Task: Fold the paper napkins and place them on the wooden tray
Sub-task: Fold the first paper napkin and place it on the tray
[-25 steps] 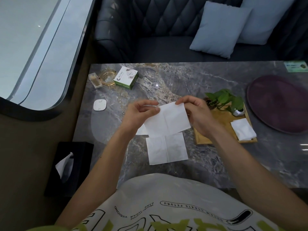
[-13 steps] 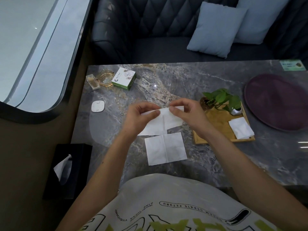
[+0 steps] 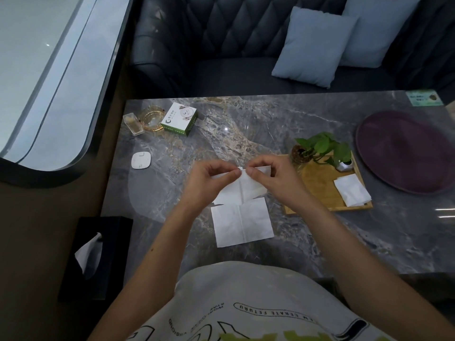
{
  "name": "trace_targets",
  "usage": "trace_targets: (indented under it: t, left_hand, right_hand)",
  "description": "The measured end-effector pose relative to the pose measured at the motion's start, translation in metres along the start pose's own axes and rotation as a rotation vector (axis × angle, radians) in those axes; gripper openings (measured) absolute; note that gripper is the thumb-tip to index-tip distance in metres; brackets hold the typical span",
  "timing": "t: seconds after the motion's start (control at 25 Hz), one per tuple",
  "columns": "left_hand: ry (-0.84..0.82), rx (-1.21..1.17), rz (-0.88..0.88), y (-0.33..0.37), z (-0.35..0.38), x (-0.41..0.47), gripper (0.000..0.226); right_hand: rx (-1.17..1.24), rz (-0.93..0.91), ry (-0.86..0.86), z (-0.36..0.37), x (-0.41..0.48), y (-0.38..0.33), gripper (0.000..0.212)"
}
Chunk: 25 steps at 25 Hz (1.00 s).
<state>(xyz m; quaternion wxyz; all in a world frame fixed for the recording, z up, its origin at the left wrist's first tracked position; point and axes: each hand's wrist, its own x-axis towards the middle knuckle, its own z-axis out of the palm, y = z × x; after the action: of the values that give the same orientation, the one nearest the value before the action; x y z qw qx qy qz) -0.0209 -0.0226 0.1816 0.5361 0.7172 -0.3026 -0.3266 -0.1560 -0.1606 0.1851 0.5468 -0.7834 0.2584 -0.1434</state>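
In the middle of the frame, the person's left hand [image 3: 209, 183] and right hand [image 3: 273, 180] each pinch the upper edge of a thin white square paper napkin [image 3: 242, 189] between thumb and forefinger. The thumbs almost meet at its centre crease. Holding it at the crease above the grey marble table [image 3: 246, 134] probably serves to line up the two halves, so the fold looks only partly made.

Just below the hands, a second white napkin [image 3: 242, 222] lies flat and unfolded on the table, within easy reach, likely waiting its turn. To the right, the rectangular light wooden tray [image 3: 317, 193] already carries one small folded white napkin [image 3: 352, 190] near its right end. A small green potted plant [image 3: 322, 146] sits at the tray's upper edge, leaving bare wood between for more napkins.
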Motion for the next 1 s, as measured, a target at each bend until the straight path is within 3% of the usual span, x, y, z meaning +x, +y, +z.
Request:
trace_targets:
  t: [0.28,0.8,1.0]
  left_hand:
    - [-0.001,0.013,-0.017,0.004,-0.003,-0.003,0.006]
    - [0.019,0.016,0.073,0.015,-0.027,0.001,0.006]
    - [0.089,0.036,0.093,0.020,-0.027,0.000,0.010]
  right_hand:
    - [0.041,0.033,0.065,-0.006,-0.003,0.000,0.002]
    - [0.092,0.025,0.092,-0.030,0.003,-0.006,0.011]
    - [0.134,0.032,0.114,-0.034,0.004,-0.005,0.010]
